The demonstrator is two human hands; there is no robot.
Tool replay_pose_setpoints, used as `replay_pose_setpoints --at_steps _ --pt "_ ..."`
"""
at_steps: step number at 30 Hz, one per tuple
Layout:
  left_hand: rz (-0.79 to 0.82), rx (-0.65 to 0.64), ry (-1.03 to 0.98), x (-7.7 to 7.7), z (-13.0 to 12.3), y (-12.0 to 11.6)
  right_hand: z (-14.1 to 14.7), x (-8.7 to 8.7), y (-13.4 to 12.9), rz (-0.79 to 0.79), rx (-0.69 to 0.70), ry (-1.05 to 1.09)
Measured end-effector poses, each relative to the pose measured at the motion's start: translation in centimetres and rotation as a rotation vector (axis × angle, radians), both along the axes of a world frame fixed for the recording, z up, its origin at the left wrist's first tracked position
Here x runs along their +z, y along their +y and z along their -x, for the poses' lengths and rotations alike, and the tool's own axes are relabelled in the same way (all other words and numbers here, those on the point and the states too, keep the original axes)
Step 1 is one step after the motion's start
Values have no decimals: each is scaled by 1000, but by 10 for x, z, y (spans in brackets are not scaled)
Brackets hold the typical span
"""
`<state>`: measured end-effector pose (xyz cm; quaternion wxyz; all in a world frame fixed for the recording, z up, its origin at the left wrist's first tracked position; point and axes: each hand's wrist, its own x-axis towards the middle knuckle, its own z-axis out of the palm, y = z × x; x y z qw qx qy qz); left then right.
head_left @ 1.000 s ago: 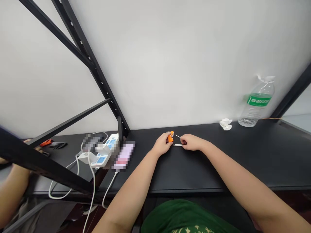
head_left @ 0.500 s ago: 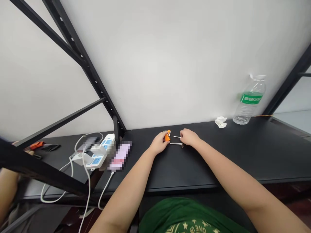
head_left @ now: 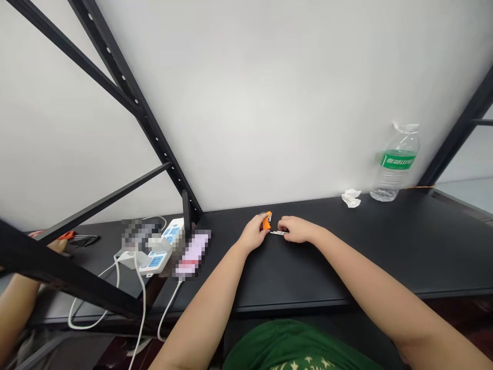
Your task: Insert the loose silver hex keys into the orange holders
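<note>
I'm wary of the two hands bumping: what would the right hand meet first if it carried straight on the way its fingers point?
Probably the orange piece in the left hand, across a small gap from the right hand. The thin metal rods by its fingertips might be brushed first; depth is unclear.

Clear plastic bottle (head_left: 390, 181): the green label (head_left: 399, 160) bears white Chinese characters, the middle pair reading 湖山 (the outer ones are too unclear to tell). Green shirt (head_left: 292, 344): pale lettering among stars, cut off at the lower edge and illegible.
</note>
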<state>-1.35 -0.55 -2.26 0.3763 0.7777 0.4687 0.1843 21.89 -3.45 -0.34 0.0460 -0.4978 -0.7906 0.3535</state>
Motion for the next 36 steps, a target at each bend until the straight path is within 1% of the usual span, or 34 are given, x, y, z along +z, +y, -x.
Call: replay_pose_setpoints --at_steps 3,6,8,11,14,17,19,21,23,26,30,36 --pt "55 -20 -77 4 -2 -3 -4 1 0 -53 -32 66" --pt "105 -59 -168 7 -5 -6 -2 -1 1 -133 -164 163" --pt "102 -63 -188 8 -6 -6 3 -2 1 -149 -241 254" --pt "77 -82 -196 7 -7 -6 13 -5 -1 -97 -275 361" --pt "46 -106 -179 6 -8 -6 20 -7 -3 -37 -351 400" --pt "7 -77 -129 5 -8 -6 20 -10 -1 15 -460 411" --pt "-15 -41 -82 5 -6 -5 15 -10 3 42 -502 406" --pt "-22 -2 -36 4 -4 -3 5 -9 7 55 -489 313" --pt "-11 33 -15 3 -1 -1 -8 -7 10 34 -431 124" --pt "38 45 -68 2 0 0 -26 -3 11 12 -350 -30" --pt "64 24 -133 0 -1 0 -35 0 9 41 -247 -101" --pt "83 58 -140 -3 -1 0 -26 4 7 59 -118 -77"
